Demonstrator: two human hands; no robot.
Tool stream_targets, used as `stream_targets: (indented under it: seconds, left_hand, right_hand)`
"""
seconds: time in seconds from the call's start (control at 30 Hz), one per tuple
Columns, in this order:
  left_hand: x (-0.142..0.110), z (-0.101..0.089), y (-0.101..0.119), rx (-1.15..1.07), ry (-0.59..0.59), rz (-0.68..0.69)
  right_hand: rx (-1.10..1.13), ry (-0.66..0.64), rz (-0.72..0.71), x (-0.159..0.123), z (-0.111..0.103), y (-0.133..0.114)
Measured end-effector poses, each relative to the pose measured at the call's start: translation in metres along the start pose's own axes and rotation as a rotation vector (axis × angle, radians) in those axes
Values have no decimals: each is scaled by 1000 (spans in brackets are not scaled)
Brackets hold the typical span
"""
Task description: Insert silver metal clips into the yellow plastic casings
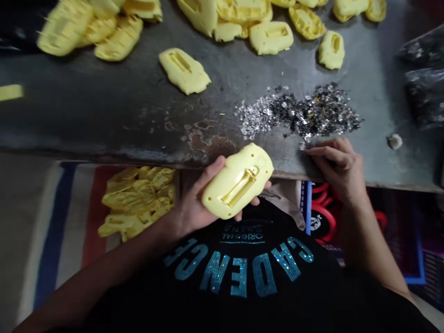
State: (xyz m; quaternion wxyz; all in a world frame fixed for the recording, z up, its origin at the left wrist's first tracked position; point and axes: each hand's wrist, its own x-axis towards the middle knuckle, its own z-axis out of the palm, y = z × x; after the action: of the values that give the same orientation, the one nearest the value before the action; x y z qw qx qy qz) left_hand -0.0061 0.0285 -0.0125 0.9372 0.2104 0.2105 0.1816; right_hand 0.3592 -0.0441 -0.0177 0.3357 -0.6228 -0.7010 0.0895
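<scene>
My left hand is closed round a pale yellow plastic shell at the table's front edge. The shell's outer face is up, showing a long battery slot, small screw holes and a patch of tiny perforations. To the right, my right hand rests at the table edge with thumb and fingers pinched together; whatever lies between the fingertips is too small to make out. Just beyond those fingertips spreads a pile of small shiny metal pieces, silvery on its left and darker on its right.
Single yellow shells lie on the grey table, with more heaped along its far side. Clear bags of dark bits sit at right, near a small whitish lump. Below the edge are more yellow shells and a blue-rimmed crate.
</scene>
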Motion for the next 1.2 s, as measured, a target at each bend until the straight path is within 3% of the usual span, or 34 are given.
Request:
stream_targets:
  seconds: [0.17, 0.3, 0.47, 0.57, 0.63, 0.77, 0.87, 0.93, 1.0, 1.13, 1.2]
  left_hand:
    - [-2, 3, 5, 0, 46, -29]
    - [-1, 11, 2, 8, 36, -25]
    - [1, 19, -6, 55, 104, 173]
    - [-2, 18, -11, 157, 104, 277]
    - [-3, 15, -15, 252, 86, 361]
    - [-8, 11, -22, 444, 38, 533]
    - [-17, 15, -19, 553, 14, 620]
    - [-26, 18, -11, 582, 37, 556]
    - [-34, 16, -1, 499, 41, 397]
    - [-37, -1, 9, 164, -58, 30]
    - [-34, -5, 9, 110, -73, -108]
  right_hand:
    - [-6, 68, 152, -6, 0, -2]
    - [-91, 61, 161, -3, 5, 1]
    - [-110, 61, 177, 8, 7, 2]
    - [-45, 147, 180, 8, 3, -17]
    - [107, 170, 183, 3, 3, -40]
    - [724, -199, 301, -6, 24, -86]
    - [1127, -284, 452, -4, 49, -102]
    - [1305, -279, 504, 0, 59, -102]
    - [1381, -326, 500, 4, 60, -100]
    - [1233, -493, 377, 8, 45, -105]
    - [1090, -529, 313, 7, 37, -109]
